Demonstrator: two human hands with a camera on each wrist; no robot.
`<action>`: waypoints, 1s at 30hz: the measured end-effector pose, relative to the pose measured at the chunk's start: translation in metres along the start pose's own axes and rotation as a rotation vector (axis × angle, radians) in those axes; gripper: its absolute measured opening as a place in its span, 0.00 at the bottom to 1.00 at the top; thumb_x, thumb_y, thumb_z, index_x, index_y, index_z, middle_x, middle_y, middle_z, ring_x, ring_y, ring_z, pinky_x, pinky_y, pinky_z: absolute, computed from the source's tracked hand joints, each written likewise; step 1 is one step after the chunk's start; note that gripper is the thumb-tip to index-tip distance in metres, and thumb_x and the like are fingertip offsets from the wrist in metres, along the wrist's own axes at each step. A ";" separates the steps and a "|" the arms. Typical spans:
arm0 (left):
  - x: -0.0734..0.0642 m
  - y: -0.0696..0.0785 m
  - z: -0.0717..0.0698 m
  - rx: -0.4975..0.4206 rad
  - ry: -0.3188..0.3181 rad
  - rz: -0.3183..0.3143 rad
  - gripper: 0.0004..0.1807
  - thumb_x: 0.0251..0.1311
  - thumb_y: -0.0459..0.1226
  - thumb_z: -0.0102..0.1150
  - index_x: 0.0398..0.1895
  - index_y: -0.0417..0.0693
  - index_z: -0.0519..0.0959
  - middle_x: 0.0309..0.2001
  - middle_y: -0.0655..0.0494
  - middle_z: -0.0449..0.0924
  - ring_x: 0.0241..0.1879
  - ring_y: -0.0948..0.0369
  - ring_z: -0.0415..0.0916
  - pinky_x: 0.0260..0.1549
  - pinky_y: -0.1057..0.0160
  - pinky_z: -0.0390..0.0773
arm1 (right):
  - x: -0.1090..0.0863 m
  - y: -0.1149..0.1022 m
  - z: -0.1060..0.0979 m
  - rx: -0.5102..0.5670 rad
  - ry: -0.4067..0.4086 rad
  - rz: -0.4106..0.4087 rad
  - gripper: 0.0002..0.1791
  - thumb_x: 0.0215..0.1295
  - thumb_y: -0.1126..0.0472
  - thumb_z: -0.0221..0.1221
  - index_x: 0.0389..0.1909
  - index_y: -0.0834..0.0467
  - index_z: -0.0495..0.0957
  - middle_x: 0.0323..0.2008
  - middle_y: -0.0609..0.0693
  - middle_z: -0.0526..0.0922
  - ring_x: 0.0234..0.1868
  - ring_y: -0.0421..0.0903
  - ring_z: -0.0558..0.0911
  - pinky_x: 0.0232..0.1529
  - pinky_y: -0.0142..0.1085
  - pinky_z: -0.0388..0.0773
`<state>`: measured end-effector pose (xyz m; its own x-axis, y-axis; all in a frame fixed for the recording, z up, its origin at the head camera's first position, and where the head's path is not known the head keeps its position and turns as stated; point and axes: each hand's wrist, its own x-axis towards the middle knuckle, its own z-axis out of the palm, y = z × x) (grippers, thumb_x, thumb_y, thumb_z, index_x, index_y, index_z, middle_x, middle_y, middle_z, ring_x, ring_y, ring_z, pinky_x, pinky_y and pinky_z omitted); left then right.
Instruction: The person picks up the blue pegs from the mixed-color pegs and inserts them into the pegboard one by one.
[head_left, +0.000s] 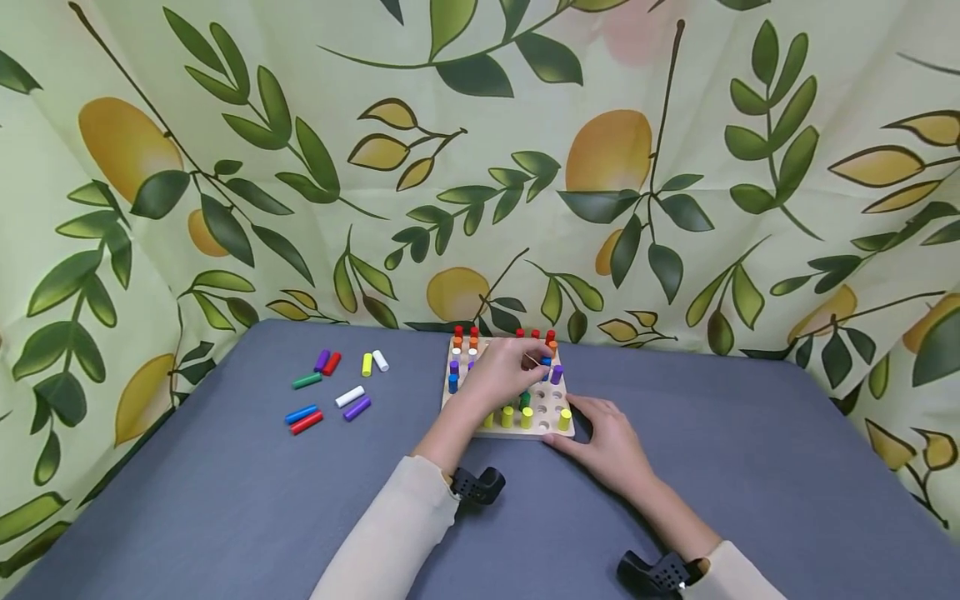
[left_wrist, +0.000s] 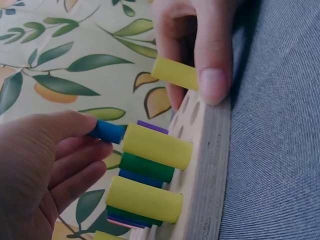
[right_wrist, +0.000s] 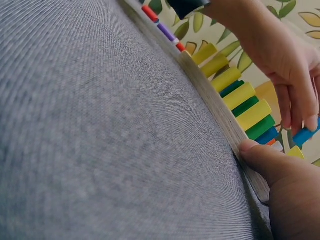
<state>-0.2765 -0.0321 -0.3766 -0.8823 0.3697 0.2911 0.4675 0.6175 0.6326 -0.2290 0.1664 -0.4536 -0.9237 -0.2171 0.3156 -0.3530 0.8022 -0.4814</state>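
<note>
A wooden pegboard with rows of coloured pegs lies on the table. Over its middle, my left hand pinches a blue peg between thumb and fingers, above the board's holes. My right hand holds the board's near right corner, thumb on the front edge and fingers along the side. Close to that thumb stands a yellow peg. More yellow pegs fill part of the front row, with green pegs behind them. In the head view, the left hand hides part of the board.
Loose pegs lie on the table left of the board, among them a white peg, a purple peg, a red peg and a green peg. A leaf-patterned cloth hangs behind the grey-blue table.
</note>
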 end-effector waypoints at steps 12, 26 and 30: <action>0.001 -0.006 0.008 0.048 -0.062 -0.012 0.10 0.65 0.37 0.65 0.49 0.49 0.86 0.39 0.57 0.88 0.38 0.67 0.82 0.41 0.70 0.80 | -0.001 -0.003 0.002 -0.020 0.011 -0.025 0.42 0.56 0.39 0.71 0.64 0.63 0.77 0.60 0.61 0.82 0.63 0.61 0.78 0.61 0.60 0.74; 0.004 -0.016 0.017 0.103 -0.092 -0.028 0.11 0.65 0.37 0.66 0.49 0.51 0.86 0.39 0.59 0.89 0.39 0.68 0.82 0.45 0.68 0.81 | -0.002 -0.004 0.001 -0.026 0.013 -0.034 0.42 0.57 0.39 0.70 0.64 0.63 0.76 0.60 0.61 0.82 0.63 0.61 0.78 0.61 0.60 0.73; 0.003 -0.016 0.017 0.115 -0.088 -0.031 0.11 0.64 0.37 0.66 0.49 0.52 0.87 0.39 0.58 0.89 0.39 0.67 0.82 0.45 0.67 0.81 | -0.002 -0.006 0.000 -0.024 0.016 -0.038 0.42 0.57 0.39 0.70 0.64 0.64 0.76 0.60 0.61 0.82 0.63 0.62 0.78 0.61 0.61 0.73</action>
<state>-0.2860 -0.0290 -0.3982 -0.8907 0.4057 0.2050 0.4475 0.7033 0.5524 -0.2249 0.1626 -0.4514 -0.9069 -0.2392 0.3467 -0.3844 0.8065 -0.4491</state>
